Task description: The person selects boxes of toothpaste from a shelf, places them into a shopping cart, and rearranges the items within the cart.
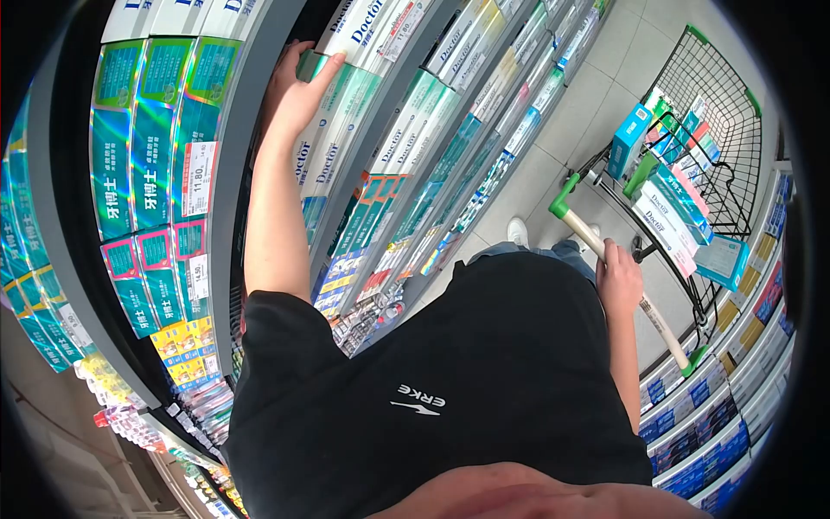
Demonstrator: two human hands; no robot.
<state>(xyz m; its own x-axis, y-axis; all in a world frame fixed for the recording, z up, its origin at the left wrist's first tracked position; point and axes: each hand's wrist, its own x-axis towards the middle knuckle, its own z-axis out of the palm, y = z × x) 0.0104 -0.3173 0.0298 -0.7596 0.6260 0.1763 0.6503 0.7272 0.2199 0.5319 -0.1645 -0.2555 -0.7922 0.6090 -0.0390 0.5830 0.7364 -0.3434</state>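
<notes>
My left hand (296,91) reaches into the shelf on my left. Its thumb presses on the front of a green and white toothpaste box (339,102), and its fingers curl round the far side, partly hidden. White "Doctor" boxes (359,30) sit just beyond it, with a price tag (400,33) on the shelf edge. On my right, my right hand (620,275) is closed round the pale handle (661,327) of a shopping cart (722,73). White "Doctor" boxes (664,227) and a blue box (629,138) are among the goods in the cart.
Green toothpaste boxes (112,177) fill the shelves on my left, with more rows of boxes (450,143) further along. Another stocked shelf (705,424) stands to the right of the cart. Between them is a tiled floor (596,95), and my white shoe (517,232) shows on it.
</notes>
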